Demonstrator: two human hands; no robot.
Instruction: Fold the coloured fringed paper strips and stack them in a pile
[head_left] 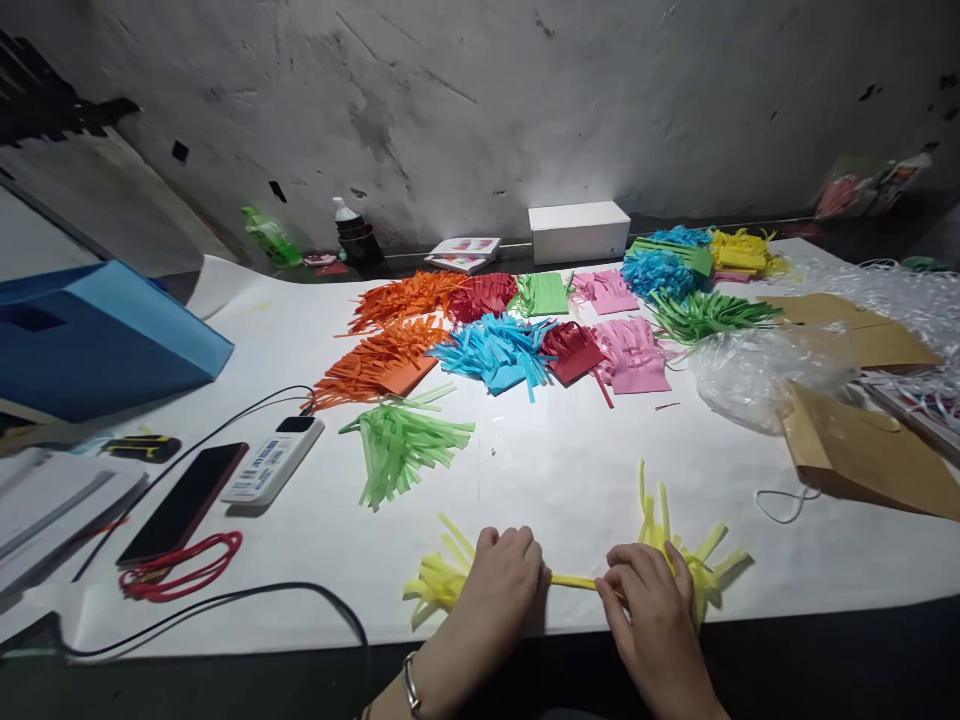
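Yellow tissue fringe (574, 580) — held between both hands (577, 590) — above paper.

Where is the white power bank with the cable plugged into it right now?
In the head view, the white power bank lies on the left of the table, just right of the dark phone.

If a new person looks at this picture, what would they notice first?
Probably the bright fringed paper bundles, spread across the middle and back of the white table covering. Next, at the front edge, two hands on a yellow paper piece with fringed ends.
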